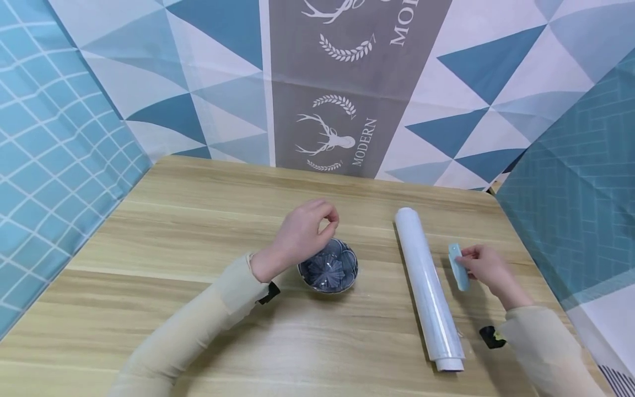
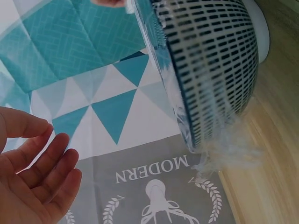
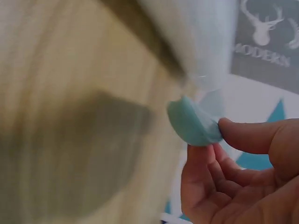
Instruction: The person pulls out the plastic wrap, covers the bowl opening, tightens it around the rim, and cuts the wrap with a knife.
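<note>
My left hand (image 1: 305,234) hovers just above a blue patterned bowl (image 1: 329,273), thumb and forefinger close together and the other fingers loosely bent, holding nothing. Clear cling film (image 2: 229,151) covers the bowl's mouth and bunches at its side, as the left wrist view shows. Over on the right, my right hand (image 1: 488,270) pinches a slim, light-blue flat tool (image 1: 458,267) with a small hole at one end, between thumb and fingers. In the right wrist view, the tool appears end-on and curved. A large roll of cling film (image 1: 429,286) lies lengthwise between bowl and right hand.
The wooden table (image 1: 149,237) ends at a patterned cloth backdrop (image 1: 223,82). Blue tiled-pattern cloth (image 1: 54,138) hangs at the left and teal cloth (image 1: 580,182) at the right, near the right arm. Dark camera mounts (image 1: 491,336) sit below each wrist.
</note>
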Tool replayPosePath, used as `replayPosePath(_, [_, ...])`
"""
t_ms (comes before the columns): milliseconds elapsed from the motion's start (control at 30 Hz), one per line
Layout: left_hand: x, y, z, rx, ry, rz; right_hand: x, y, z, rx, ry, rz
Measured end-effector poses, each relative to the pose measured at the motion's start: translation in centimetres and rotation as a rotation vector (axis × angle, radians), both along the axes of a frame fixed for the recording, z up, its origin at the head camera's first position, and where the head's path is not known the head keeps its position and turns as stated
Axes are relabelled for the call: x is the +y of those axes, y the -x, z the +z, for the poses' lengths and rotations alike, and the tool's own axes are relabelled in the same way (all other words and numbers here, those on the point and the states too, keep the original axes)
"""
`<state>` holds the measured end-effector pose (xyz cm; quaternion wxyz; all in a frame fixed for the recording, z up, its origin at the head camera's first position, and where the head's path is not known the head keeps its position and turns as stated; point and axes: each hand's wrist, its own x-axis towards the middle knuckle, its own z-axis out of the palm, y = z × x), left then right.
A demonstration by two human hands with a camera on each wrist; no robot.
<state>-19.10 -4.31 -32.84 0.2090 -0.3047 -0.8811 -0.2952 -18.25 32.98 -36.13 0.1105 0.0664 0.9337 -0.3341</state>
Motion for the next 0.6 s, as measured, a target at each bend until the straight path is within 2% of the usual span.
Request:
replayPosePath(67, [-0.1,0.0,-0.1,-0.002,0.003,-0.002,0.3,0.1,-0.7,-0.057,0.018,0.007])
replayPosePath(200, [-0.2,0.0,-0.3,0.008,0.01,0.001,0.1,0.4,-1.8,-0.101,0.069,0.01])
replayPosePath(433, [-0.4,0.0,-0.6,-0.005,0.013,0.008,-0.1,0.7,-3.2,-0.143,0.082,0.004])
replayPosePath(600, [-0.5,0.0,-0.8,-0.018,0.015,0.02,-0.3,0.7,-3.6,-0.141,0.075,0.004])
